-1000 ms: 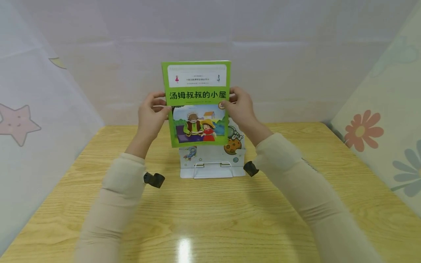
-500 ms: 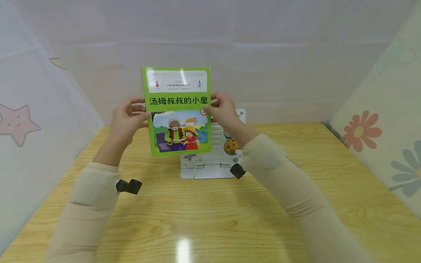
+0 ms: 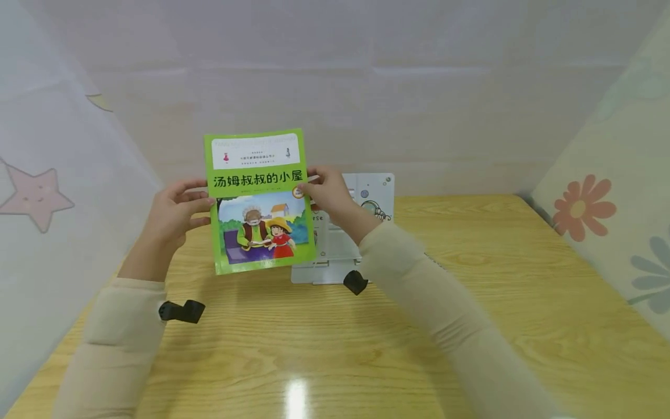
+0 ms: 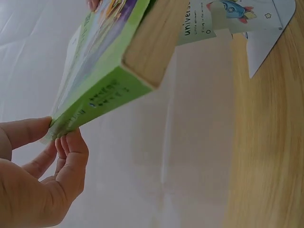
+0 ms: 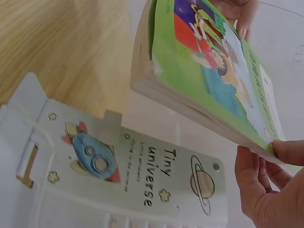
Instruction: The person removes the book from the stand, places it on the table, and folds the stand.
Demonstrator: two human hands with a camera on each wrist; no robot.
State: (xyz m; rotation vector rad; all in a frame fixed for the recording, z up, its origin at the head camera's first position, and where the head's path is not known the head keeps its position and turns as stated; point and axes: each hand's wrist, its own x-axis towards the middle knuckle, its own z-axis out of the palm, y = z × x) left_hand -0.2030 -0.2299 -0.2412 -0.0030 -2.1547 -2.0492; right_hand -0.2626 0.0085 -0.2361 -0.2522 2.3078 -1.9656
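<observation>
Green book (image 3: 262, 201) held aloft (slightly tilted), left hand (image 3: 168, 216) and right hand (image 3: 332, 193) pinching opposite edges, white stand (image 3: 339, 247) behind

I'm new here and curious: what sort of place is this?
Probably a children's reading or study corner, though only the tabletop area shows: a wood-grain table, a white stand printed with cartoons, and a colourful illustrated book held up.

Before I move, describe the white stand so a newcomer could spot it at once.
On the wooden table, look toward the back, before the pale backdrop. The white stand sits there, partly hidden by the green book. Unlike the book, it bears a blue rocket and the words Tiny universe.
</observation>
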